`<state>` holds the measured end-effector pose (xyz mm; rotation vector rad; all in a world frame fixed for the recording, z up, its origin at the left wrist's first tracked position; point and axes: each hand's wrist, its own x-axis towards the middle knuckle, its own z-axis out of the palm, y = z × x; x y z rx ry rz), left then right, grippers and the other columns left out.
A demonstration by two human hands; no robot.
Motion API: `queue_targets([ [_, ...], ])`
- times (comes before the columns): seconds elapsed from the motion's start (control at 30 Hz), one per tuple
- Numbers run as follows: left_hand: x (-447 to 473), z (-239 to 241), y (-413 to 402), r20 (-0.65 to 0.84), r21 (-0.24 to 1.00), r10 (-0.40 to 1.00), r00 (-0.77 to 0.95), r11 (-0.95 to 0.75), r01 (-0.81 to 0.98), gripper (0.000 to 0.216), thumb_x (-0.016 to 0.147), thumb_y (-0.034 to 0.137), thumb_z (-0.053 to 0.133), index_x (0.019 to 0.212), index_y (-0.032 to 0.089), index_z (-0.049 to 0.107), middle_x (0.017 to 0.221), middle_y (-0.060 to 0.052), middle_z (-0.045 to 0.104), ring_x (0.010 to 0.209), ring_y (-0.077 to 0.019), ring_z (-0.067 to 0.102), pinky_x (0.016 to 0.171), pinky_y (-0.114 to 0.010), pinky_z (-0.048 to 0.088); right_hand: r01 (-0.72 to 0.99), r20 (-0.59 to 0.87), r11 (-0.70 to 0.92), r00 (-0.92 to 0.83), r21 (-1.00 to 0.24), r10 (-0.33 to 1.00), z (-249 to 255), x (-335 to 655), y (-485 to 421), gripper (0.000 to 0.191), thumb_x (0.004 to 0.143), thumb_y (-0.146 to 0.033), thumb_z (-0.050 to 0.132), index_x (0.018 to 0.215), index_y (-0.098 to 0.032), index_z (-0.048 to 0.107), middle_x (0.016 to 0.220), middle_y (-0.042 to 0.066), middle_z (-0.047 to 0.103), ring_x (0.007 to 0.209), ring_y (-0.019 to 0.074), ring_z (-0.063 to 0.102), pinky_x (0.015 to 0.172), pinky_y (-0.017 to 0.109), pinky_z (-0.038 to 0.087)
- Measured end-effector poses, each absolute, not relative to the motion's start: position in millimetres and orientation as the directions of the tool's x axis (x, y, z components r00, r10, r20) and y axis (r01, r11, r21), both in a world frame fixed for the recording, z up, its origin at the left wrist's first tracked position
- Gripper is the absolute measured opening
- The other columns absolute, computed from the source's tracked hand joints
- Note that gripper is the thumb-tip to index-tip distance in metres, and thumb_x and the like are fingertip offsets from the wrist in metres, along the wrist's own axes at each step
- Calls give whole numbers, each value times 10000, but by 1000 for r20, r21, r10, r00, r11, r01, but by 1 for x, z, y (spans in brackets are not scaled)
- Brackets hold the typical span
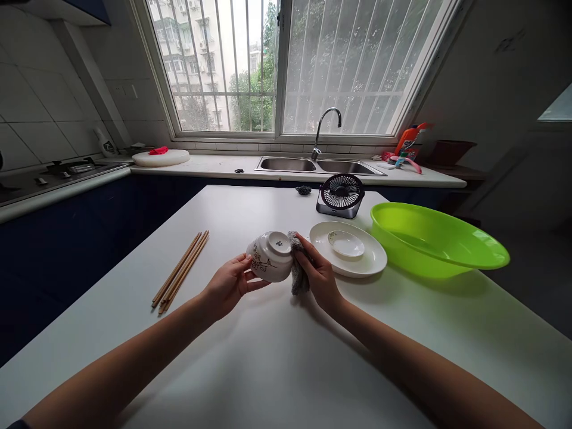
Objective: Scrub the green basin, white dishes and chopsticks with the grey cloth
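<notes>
My left hand [230,283] grips a small white bowl [270,257] with a dark floral pattern, held upside down and tilted above the white table [250,357]. My right hand [318,275] is closed on a grey cloth [298,277] pressed against the bowl's right side. Just to the right of my hands, a white plate [364,262] lies on the table with a small white dish [346,243] on it.
Several wooden chopsticks [181,271] lie at the left. A green plastic basin [435,238] stands at the right. A small black fan [341,195] stands behind the plate. At the back, a steel sink [313,165] with a faucet sits under the window.
</notes>
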<state>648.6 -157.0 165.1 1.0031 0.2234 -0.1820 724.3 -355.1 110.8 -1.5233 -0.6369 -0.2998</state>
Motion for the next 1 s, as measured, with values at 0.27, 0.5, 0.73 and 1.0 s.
queue_targets([
  [0.27,643,172,-155,-207,881,-111,972,410,235,259,929,278,629,1141,155,712,1131,-136,723,982,-267,701,869,-468,609,413,444,164,850,-896,283,118,715,-351,362,935,-438,648,1297,-414,648,1434,-41,585,1397,247,477,1207,486,355],
  [0.5,643,174,-152,-179,931,-90,980,306,199,359,819,413,764,1085,172,748,1054,-113,751,931,-256,706,834,-422,602,651,616,40,695,-758,371,120,714,-355,411,1007,-342,546,1410,-423,537,1534,-26,475,1439,241,417,1210,492,357],
  [0.73,639,173,-155,-166,956,-90,982,230,183,420,745,485,813,983,140,783,978,-124,764,930,-259,701,834,-390,588,925,778,-102,364,-365,512,128,709,-355,546,1010,-141,475,1505,-366,423,1567,61,430,1434,261,420,1157,511,415],
  [1.0,641,168,-154,-161,913,-93,983,364,184,375,771,445,810,1023,169,785,1032,-108,772,928,-238,721,860,-366,586,992,800,-111,114,-60,589,126,709,-358,584,982,-83,481,1525,-282,398,1496,125,515,1451,273,389,1124,527,438],
])
